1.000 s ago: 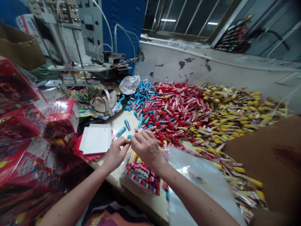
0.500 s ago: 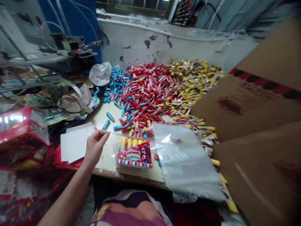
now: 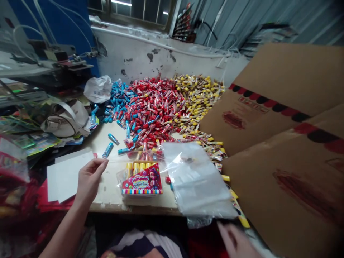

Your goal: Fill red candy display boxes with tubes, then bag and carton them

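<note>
My left hand [image 3: 90, 177] is closed in a pinch at the left of the display box. From its fingertips a thin, see-through edge runs right, seemingly part of the clear plastic bag [image 3: 120, 179] around the box. The red display box [image 3: 142, 182], printed "Bubble Gum", holds yellow-capped tubes [image 3: 142, 167] upright in a row. My right hand [image 3: 238, 242] is low at the lower right, below the stack of clear plastic bags [image 3: 199, 182]; motion smears its fingers. Two blue tubes [image 3: 108, 150] lie beyond my left hand.
Heaps of blue tubes [image 3: 118, 100], red tubes [image 3: 158, 104] and yellow-capped tubes [image 3: 199, 96] cover the table's back. A large cardboard box [image 3: 258, 143] stands at right. White cards [image 3: 70, 172] lie at left, near a white bag [image 3: 64, 120]. The table edge [image 3: 139, 208] runs in front.
My right hand has come into view at the lower right. The whole view has swung right, so the table's things appear further left. My left hand keeps its pinch.
</note>
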The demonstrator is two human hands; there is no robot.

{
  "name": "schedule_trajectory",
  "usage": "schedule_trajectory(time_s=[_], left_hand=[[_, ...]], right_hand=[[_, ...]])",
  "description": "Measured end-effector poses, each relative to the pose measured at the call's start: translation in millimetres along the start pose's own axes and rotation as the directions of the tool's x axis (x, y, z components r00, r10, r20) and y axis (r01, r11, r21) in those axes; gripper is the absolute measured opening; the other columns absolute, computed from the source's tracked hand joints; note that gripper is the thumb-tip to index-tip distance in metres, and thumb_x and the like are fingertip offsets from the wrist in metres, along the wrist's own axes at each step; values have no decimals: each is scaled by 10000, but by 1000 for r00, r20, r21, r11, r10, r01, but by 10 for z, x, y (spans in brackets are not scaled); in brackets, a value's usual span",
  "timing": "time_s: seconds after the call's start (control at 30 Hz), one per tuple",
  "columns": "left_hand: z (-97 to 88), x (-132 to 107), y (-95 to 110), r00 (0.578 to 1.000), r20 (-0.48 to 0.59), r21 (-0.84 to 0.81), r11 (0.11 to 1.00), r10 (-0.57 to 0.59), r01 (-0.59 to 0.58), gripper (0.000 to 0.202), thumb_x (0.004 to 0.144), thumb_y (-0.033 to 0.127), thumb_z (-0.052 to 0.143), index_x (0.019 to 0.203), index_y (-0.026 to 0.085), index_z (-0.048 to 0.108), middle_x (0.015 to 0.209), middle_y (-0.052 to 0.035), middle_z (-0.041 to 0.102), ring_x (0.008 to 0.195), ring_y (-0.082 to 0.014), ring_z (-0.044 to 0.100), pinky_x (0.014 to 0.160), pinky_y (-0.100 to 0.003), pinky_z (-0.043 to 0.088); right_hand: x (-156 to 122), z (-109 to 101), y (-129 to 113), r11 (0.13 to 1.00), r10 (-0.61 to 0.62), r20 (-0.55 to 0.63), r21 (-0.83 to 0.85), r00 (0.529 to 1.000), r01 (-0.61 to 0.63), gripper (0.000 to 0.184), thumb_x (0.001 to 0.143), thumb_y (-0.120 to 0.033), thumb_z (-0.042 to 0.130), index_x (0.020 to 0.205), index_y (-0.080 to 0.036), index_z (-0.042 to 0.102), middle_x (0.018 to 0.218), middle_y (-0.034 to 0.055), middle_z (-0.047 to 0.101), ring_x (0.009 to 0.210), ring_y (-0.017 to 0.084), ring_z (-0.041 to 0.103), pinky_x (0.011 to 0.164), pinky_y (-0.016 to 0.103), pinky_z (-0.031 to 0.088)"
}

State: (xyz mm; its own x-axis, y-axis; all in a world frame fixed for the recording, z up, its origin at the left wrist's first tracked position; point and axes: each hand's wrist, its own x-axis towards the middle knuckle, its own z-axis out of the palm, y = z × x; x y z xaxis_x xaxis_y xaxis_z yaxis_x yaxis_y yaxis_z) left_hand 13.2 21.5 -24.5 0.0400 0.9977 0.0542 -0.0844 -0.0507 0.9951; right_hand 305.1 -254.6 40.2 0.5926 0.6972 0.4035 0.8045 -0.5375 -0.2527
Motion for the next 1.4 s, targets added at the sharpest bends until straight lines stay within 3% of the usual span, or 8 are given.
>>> schedule_trajectory(time_s=[0.2,0.4,0.53,0.63,0.73,1.0,1.2,1.4], left_hand=[[80,-75,68,999,-46,6,1000,14,-14,234,694,362,776,764,159,685,759,4,659,734,-130,568,711,-229,425],[107,-194,194,970,-133,285,945,205,-161,274,770,369,699,941,159,653,827,-21,636,741,-152,570,710,-271,436],[184,-511,427,819,175,545,639,547,-543,422,826,346,648,1212,211,543,1106,-84,583,985,-215,560,857,-343,422],[336,-655,513,633,706,474,451,319,-756,481,834,450,629,1247,232,519,1183,-102,569,1085,-258,534,928,-403,373],[483,-600,441,523,853,481,386,5,-787,443,826,480,633,1155,190,567,1101,-107,605,1008,-266,563,885,-415,360],[609,-301,281,501,843,520,531,-196,-668,106,841,195,586,737,179,605,739,12,638,710,-142,563,695,-268,322],[679,-332,145,662,729,617,589,-177,-522,118,789,172,614,676,172,582,626,18,595,609,-133,517,590,-236,305],[693,-405,37,740,666,625,611,-92,-487,168,758,151,636,619,171,543,603,13,556,604,-134,505,580,-233,314]], right_hand=[[1279,410,-1299,744,-658,27,181,753,643,534,828,-395,670,1295,-172,540,1179,117,650,1098,251,578,937,366,407],[1694,659,-1933,666,-707,460,180,537,724,187,905,-226,544,898,-198,729,859,59,739,820,177,651,746,275,373],[1657,674,-1813,682,-703,431,184,565,708,212,926,-227,515,926,-194,724,905,57,739,807,164,644,719,262,354],[1608,646,-1778,681,-707,417,184,571,708,218,934,-232,504,951,-187,716,910,63,735,797,164,634,722,265,352],[1562,628,-1773,667,-722,407,193,559,720,203,931,-210,508,952,-177,707,886,62,729,799,165,630,730,266,350],[1453,568,-1677,683,-720,383,238,579,691,184,931,-187,520,903,-179,701,855,48,715,807,168,617,754,273,347],[905,699,-1473,670,-740,335,291,584,683,139,898,-156,556,820,-172,669,782,32,687,754,169,589,770,286,356],[231,1024,-1284,733,-653,90,327,752,597,179,890,-122,540,744,-189,620,695,6,624,721,160,547,873,294,356]])
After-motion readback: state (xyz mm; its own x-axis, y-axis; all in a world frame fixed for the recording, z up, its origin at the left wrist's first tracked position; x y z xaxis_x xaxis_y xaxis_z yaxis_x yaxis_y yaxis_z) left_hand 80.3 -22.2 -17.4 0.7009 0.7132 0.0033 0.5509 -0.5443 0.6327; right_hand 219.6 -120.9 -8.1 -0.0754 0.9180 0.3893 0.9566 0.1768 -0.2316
